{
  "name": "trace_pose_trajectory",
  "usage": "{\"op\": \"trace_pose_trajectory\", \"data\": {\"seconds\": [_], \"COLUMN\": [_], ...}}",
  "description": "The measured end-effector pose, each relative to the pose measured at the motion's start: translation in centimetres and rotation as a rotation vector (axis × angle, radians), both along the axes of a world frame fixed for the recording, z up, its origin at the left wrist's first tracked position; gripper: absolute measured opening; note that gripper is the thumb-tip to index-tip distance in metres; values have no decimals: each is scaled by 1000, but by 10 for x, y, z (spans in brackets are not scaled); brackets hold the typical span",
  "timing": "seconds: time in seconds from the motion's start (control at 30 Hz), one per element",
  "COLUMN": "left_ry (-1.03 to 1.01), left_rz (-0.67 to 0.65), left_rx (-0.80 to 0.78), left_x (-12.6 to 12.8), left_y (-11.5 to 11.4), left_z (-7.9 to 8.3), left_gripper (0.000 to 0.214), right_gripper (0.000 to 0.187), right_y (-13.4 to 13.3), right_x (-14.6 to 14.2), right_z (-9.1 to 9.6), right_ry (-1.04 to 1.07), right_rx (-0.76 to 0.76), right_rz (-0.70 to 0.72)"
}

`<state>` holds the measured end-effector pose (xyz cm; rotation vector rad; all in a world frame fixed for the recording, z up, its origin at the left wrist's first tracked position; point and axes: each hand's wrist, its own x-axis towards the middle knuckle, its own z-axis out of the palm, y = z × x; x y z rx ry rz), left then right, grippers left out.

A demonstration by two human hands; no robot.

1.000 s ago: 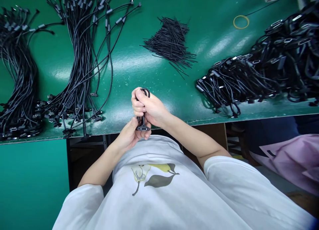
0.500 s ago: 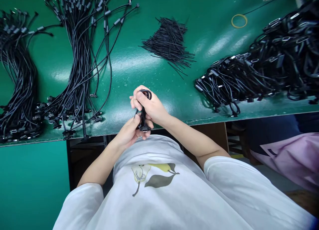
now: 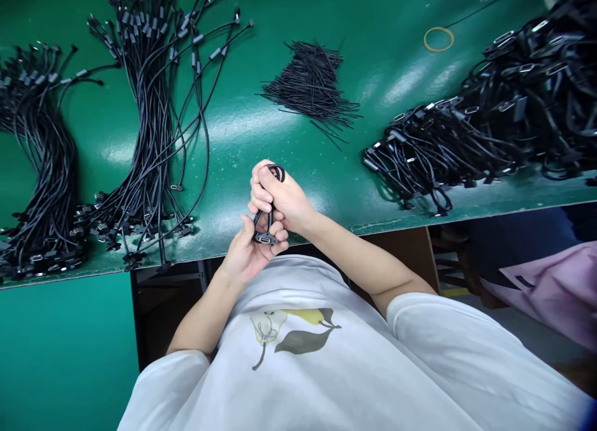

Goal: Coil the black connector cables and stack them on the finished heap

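Observation:
A coiled black cable (image 3: 270,216) is held between my two hands in front of my shirt. My right hand (image 3: 290,201) is closed around its upper loop, the thumb pressed over the bend. Lower down, my left hand (image 3: 245,250) has its fingers curled under the cable's flat connector end (image 3: 265,239), whose metal-rimmed opening faces me. The left thumb lies beside the connector. Part of the coil is hidden behind my right fingers. Beyond my hands, a pile of short black ties (image 3: 310,86) lies on the green table (image 3: 242,139).
Two long bundles of straight black cables (image 3: 149,107) (image 3: 44,145) lie on the left. A heap of coiled black cables (image 3: 466,132) fills the right side. A yellow ring (image 3: 438,39) lies at the back right. Pink cloth (image 3: 555,288) shows beyond the table edge.
My left hand has loosened, its thumb moving off the cable strands to the side. The connector now shows more plainly. My right hand keeps its grip on the loop. The view has shifted slightly.

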<state>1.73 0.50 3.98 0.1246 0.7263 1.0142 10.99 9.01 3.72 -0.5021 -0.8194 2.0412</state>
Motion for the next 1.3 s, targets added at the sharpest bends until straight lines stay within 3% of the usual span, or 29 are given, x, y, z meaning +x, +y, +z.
{"op": "trace_pose_trajectory", "data": {"seconds": [0.13, 0.23, 0.33, 0.4, 0.47, 0.6, 0.77, 0.87, 1.0, 1.17, 1.3], "left_ry": [90, 391, 753, 830, 726, 334, 94, 120, 324, 418, 363], "left_rz": [-53, -178, -288, -343, -349, -290, -356, -324, -289, -124, -224], "left_rx": [103, 254, 454, 489, 427, 217, 83, 105, 188, 211, 237], "left_x": [2, -3, -12, -16, -18, -19, -22, -22, -17, -7, -4], "left_y": [-2, -3, -3, -2, -2, -2, -3, -5, -5, -4, -6], "left_z": [-5, -10, -14, -16, -16, -14, -9, -6, -9, -18, -23], "left_gripper": [53, 54, 55, 56, 52, 45, 37, 42, 39, 37, 39], "right_gripper": [40, 42, 43, 43, 45, 50, 53, 53, 51, 45, 51], "right_y": [0, -3, -8, -10, -11, -12, -12, -10, -8, -5, -2], "right_x": [5, 10, 10, 8, 6, 6, 8, 9, 8, 11, 14], "right_z": [8, 20, 27, 28, 27, 27, 27, 20, 13, 16, 20], "right_ry": [-15, -60, -89, -98, -94, -106, -143, -133, -126, -78, -117], "right_rx": [-67, -196, -259, -253, -232, -144, -80, -82, -119, -288, -383], "right_rz": [40, 80, 24, -17, -40, -57, 121, 144, 97, 2, 64]}}
